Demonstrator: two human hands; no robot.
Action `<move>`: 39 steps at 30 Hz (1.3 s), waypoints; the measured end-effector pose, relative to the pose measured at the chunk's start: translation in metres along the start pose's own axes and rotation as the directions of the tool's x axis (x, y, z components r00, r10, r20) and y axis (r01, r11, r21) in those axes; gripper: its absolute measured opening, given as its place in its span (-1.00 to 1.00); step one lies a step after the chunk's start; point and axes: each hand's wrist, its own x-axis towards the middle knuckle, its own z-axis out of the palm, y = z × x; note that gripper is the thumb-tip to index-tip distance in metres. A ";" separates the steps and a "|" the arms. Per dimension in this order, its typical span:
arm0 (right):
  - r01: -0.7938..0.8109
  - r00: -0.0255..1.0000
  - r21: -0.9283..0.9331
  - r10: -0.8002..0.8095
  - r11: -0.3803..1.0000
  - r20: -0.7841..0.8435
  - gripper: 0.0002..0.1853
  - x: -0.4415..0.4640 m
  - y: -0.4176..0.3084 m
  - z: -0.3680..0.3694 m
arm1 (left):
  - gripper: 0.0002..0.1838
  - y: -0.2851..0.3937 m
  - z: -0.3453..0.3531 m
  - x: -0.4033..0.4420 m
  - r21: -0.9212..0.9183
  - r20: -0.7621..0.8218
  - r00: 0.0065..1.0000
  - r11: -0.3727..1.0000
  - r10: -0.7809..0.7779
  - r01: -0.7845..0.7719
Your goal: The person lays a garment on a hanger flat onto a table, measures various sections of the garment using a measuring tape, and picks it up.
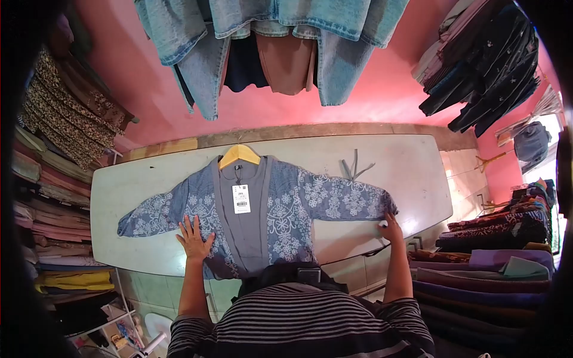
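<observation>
A blue-grey blouse (285,218) with white floral print lies spread on the table, its sleeves stretched out to both sides. Its plain grey front panel runs down the middle. A wooden hanger (240,155) sits in the neckline, and a white price tag (241,198) hangs below it. My left hand (194,240) rests flat on the blouse near the left sleeve, fingers spread. At the end of the right sleeve, my right hand (391,229) has its fingers closed on the cuff. A small white spot shows by that hand; I cannot make out what it is.
The white table (370,164) has a grey strap (354,166) lying on it above the right sleeve. Folded clothes (59,209) are stacked at the left, more fabrics (477,280) at the right. Denim garments (268,27) hang over the far side against a pink wall.
</observation>
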 end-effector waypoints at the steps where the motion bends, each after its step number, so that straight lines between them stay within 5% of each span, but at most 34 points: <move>1: -0.080 0.996 -0.092 0.082 0.993 0.025 -0.23 -0.006 -0.002 -0.005 | -0.09 -0.001 -0.001 0.001 -0.011 0.026 1.000 1.000 -0.007 0.007; 7: -0.093 0.995 -0.096 0.095 0.991 0.012 -0.34 -0.010 0.015 -0.021 | -0.20 -0.006 -0.006 0.006 -0.193 0.030 1.000 0.981 -0.004 0.009; 11: 0.048 0.973 0.152 -0.012 0.987 -0.229 -0.58 0.002 -0.023 -0.031 | -0.34 -0.002 -0.010 0.012 -0.383 -0.018 0.997 0.922 -0.069 0.057; 13: 0.091 0.988 0.573 0.000 0.814 -0.156 -0.55 0.016 -0.049 -0.022 | -0.45 0.014 -0.006 0.021 -0.335 0.014 0.955 0.899 -0.295 0.283; 14: 0.048 0.998 0.673 -0.013 0.738 -0.058 -0.50 0.007 -0.093 -0.039 | -0.54 0.029 0.003 0.025 -0.258 -0.220 0.916 0.926 -0.334 0.276; 16: 0.074 0.992 0.777 -0.129 0.626 0.010 -0.57 0.011 -0.137 -0.023 | -0.62 0.058 0.009 0.036 -0.344 -0.561 0.823 0.929 -0.087 -0.136; 18: 0.157 0.936 0.773 -0.343 0.615 0.083 -0.61 0.016 -0.179 -0.002 | -0.73 0.133 -0.022 0.035 -0.505 -0.502 0.861 0.779 0.086 -0.372; 19: 0.176 0.914 0.778 -0.394 0.603 0.099 -0.63 0.012 -0.204 0.000 | -0.79 0.160 -0.022 0.032 -0.786 -0.188 0.971 0.571 0.146 -0.238; 20: 0.198 0.888 0.783 -0.446 0.590 0.112 -0.64 0.010 -0.227 0.002 | -0.79 0.190 -0.031 0.031 -0.801 -0.175 0.929 0.502 0.325 -0.326; 21: 0.282 0.838 0.771 -0.538 0.571 0.091 -0.63 0.014 -0.242 0.006 | -0.76 0.208 -0.029 0.028 -0.872 -0.019 0.926 0.446 0.377 -0.200; 23: 0.360 0.777 0.759 -0.625 0.542 0.077 -0.63 0.024 -0.264 0.014 | -0.77 0.235 -0.027 0.031 -0.933 -0.014 0.923 0.328 0.386 -0.151; 25: 0.400 0.773 0.690 -0.626 0.603 0.099 -0.60 0.034 -0.280 0.018 | -0.81 0.244 -0.017 0.042 -0.940 0.337 0.895 0.161 0.292 0.301; 26: 0.401 0.781 0.694 -0.619 0.598 0.082 -0.61 0.040 -0.284 0.021 | -0.84 0.240 -0.007 0.051 -0.944 0.331 0.890 0.117 0.313 0.310; 31: 0.414 0.770 0.711 -0.635 0.568 0.060 -0.70 0.070 -0.289 0.035 | -0.85 0.246 -0.015 0.079 -0.955 0.292 0.919 0.136 0.263 0.265; 33: 0.439 0.777 0.674 -0.628 0.594 0.048 -0.75 0.085 -0.288 0.034 | -0.85 0.242 -0.017 0.100 -0.912 0.218 0.976 0.360 0.020 0.197; 34: 0.421 0.822 0.641 -0.568 0.641 0.028 -0.79 0.093 -0.286 0.035 | -0.85 0.237 -0.012 0.111 -0.911 0.222 0.975 0.361 0.018 0.201; 36: 0.366 0.885 0.604 -0.465 0.708 0.009 -0.85 0.108 -0.282 0.033 | -0.85 0.230 -0.007 0.134 -0.727 -0.226 0.972 0.676 -0.066 -0.123; 39: 0.332 0.920 0.563 -0.390 0.757 -0.017 -0.85 0.120 -0.279 0.030 | -0.80 0.227 -0.005 0.155 -0.590 -0.313 0.942 0.802 -0.122 -0.092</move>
